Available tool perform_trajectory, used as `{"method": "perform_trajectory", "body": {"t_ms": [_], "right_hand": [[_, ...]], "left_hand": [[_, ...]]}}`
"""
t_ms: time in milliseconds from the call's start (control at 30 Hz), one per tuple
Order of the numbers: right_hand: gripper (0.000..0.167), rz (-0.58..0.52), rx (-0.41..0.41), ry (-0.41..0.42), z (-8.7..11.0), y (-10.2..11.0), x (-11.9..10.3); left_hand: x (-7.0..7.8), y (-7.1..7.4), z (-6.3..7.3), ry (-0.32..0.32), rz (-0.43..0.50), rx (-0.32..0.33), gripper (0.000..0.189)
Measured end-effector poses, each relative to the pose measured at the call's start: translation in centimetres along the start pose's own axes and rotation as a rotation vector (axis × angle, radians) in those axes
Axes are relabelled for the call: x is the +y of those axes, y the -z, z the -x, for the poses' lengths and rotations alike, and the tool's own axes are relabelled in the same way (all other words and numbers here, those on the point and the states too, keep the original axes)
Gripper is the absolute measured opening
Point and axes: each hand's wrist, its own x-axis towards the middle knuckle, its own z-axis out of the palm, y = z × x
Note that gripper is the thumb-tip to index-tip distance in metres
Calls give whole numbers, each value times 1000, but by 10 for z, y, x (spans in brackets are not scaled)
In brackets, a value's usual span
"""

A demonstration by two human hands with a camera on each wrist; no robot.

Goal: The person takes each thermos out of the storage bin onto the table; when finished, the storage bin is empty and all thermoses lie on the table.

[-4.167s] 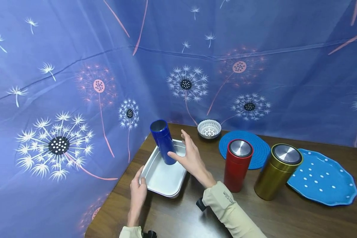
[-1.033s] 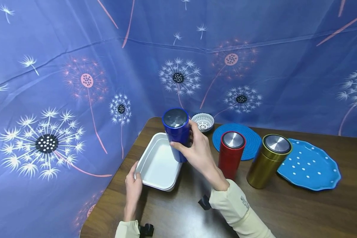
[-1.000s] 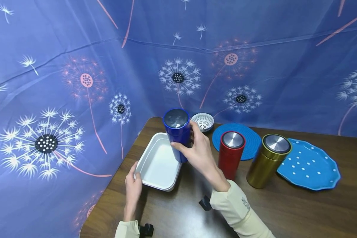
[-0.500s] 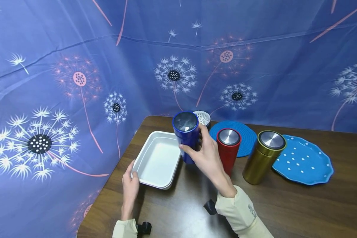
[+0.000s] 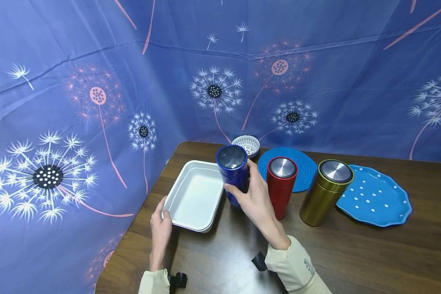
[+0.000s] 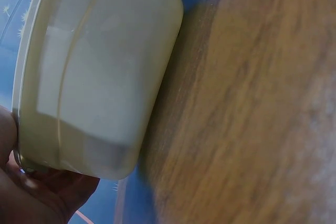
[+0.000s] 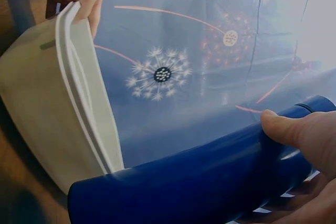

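My right hand (image 5: 256, 197) grips a blue thermos bottle (image 5: 236, 177), thumb on the near side and fingers curled round the far side. The bottle stands roughly upright just right of a white rectangular dish (image 5: 194, 196); whether its base touches the table cannot be told. In the right wrist view the blue bottle (image 7: 189, 182) crosses the bottom, in front of the dish's (image 7: 47, 103) corner. My left hand (image 5: 160, 224) pinches the dish's near left rim, thumb over the edge. The left wrist view shows the dish's outer wall (image 6: 110, 72) with fingers (image 6: 79, 195) under its rim.
A red bottle (image 5: 280, 192) and a gold bottle (image 5: 321, 200) stand right of my right hand. Behind them lie a blue round placemat (image 5: 305, 167) and a blue dotted plate (image 5: 382, 196). A small white patterned bowl (image 5: 251, 143) sits near the dandelion-print cloth (image 5: 220, 49).
The blue bottle stood in the dish with my right hand reaching to it; my right hand gripped it, lifted it out and moved it right, then lowered it. My left hand stays on the dish.
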Motion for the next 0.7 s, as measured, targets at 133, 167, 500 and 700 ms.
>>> {"method": "perform_trajectory", "body": {"t_ms": [133, 167, 500, 700], "right_hand": [[78, 14, -9, -42, 2, -1, 6], [78, 18, -15, -58, 3, -2, 7], [81, 50, -11, -96, 7, -8, 21], [81, 60, -20, -128, 8, -11, 29]], "left_hand": [[0, 0, -1, 5, 1, -2, 46], [0, 0, -1, 7, 1, -4, 46], [1, -1, -1, 16, -5, -15, 46], [-1, 0, -2, 19, -2, -10, 45]]}}
